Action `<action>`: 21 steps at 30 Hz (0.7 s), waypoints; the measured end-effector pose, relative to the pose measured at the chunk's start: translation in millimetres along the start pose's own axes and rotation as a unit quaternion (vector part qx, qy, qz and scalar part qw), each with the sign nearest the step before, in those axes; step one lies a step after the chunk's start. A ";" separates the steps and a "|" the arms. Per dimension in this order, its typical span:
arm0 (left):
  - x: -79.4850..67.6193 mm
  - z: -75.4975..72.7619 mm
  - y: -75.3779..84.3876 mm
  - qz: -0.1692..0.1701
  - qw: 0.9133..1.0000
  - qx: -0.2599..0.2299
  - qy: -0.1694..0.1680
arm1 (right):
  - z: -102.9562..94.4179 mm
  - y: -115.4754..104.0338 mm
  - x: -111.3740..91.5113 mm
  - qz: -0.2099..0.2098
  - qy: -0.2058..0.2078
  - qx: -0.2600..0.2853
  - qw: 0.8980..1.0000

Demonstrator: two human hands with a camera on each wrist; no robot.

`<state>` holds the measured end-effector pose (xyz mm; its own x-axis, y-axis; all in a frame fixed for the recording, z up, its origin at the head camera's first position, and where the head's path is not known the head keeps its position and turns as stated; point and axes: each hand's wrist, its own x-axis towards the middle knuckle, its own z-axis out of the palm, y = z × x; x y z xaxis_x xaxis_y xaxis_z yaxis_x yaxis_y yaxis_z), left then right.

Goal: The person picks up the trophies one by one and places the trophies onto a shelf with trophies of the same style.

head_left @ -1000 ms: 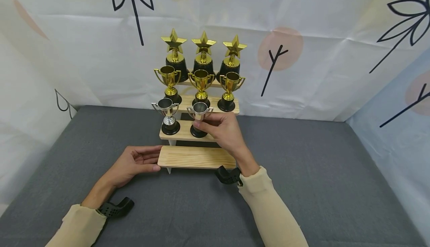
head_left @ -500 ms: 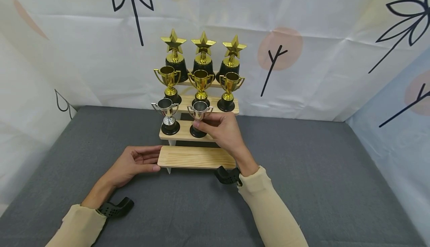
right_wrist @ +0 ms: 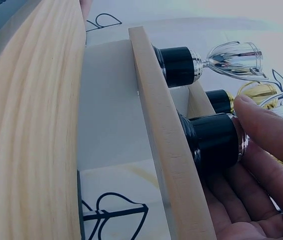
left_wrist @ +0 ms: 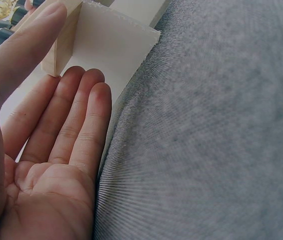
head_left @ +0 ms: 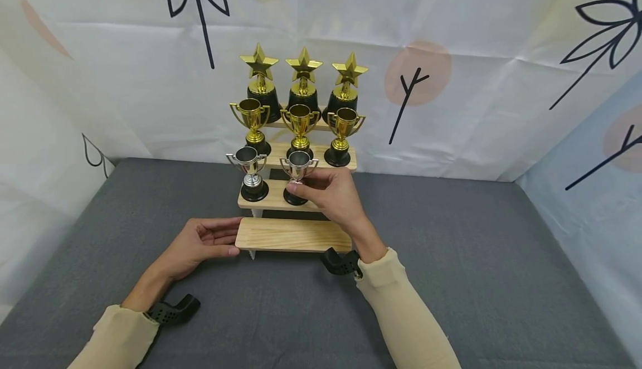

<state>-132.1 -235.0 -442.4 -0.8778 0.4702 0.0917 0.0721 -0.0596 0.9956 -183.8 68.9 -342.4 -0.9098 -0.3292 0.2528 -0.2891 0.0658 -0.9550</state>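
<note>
My right hand [head_left: 333, 196] pinches a small silver trophy cup [head_left: 299, 161] just above its black base, between thumb and fingers. The cup stands upright at the middle of the second wooden step [head_left: 275, 203] from the front. To its left on the same step is another silver trophy cup [head_left: 249, 160]. In the right wrist view the held cup's black base [right_wrist: 216, 140] sits against the step, and the thumb lies at the silver collar. At the left end of the bare front step [head_left: 293, 235], my left hand [head_left: 198, 243] has its fingers extended, fingertips at the step's end.
Behind, a row of gold trophy cups [head_left: 300, 119] occupies the third step [head_left: 351, 157]. Gold star trophies [head_left: 304, 68] fill the top step. The stepped rack stands on a grey cloth-covered table [head_left: 451, 257], close to a white patterned backdrop [head_left: 481, 79].
</note>
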 end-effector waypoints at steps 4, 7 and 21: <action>0.2 0.0 0.1 0.001 1.000 0.001 0.000 | -0.1 0.4 -0.1 0.000 -0.001 0.005 1.000; 0.2 -0.2 -0.2 0.003 1.000 0.002 -0.002 | -0.5 0.8 -0.3 0.000 -0.003 0.008 1.000; 0.1 0.5 0.4 0.006 1.000 -0.004 -0.005 | -1.1 1.4 -0.2 0.002 -0.007 0.016 1.000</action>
<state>-131.9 -234.5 -442.1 -0.8724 0.4776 0.1037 0.0786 -0.0722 0.9943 -184.4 70.0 -343.6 -0.9065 -0.3421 0.2474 -0.2759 0.0366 -0.9605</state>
